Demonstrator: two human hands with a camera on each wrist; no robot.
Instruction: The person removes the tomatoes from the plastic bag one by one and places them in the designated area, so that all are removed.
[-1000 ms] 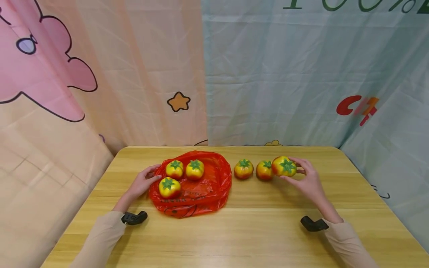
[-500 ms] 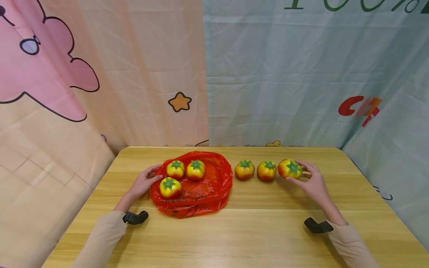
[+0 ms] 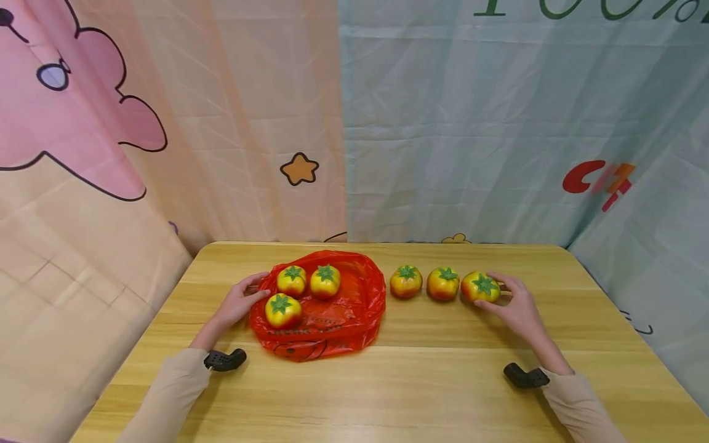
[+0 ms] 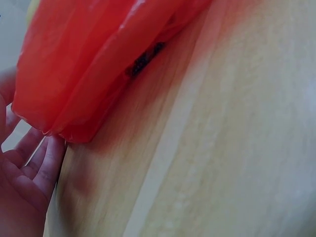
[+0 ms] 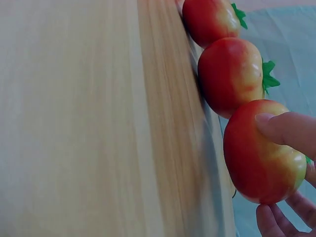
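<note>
A red plastic bag (image 3: 332, 320) lies spread on the table with three yellow-red tomatoes on it; the front one (image 3: 283, 311) is nearest the left hand. My left hand (image 3: 238, 304) holds the bag's left edge, with the thumb over the rim and the fingers beside it. In the left wrist view, the bag (image 4: 84, 69) hides the fingertips. To the right, my right hand (image 3: 517, 307) grips a tomato (image 3: 480, 288) between thumb and fingers, low at the table. Its thumb presses the side of that tomato (image 5: 261, 153) in the right wrist view.
Left of the gripped tomato, a middle tomato (image 3: 442, 284) and another tomato (image 3: 406, 282) stand in a row, between it and the bag. The wooden table (image 3: 432, 387) ends at the back before a printed curtain (image 3: 443, 123). Each wrist wears a black camera.
My right hand has moved the gripped tomato right and down, away from the middle tomato, which now shows whole. My left hand and the bag keep their places.
</note>
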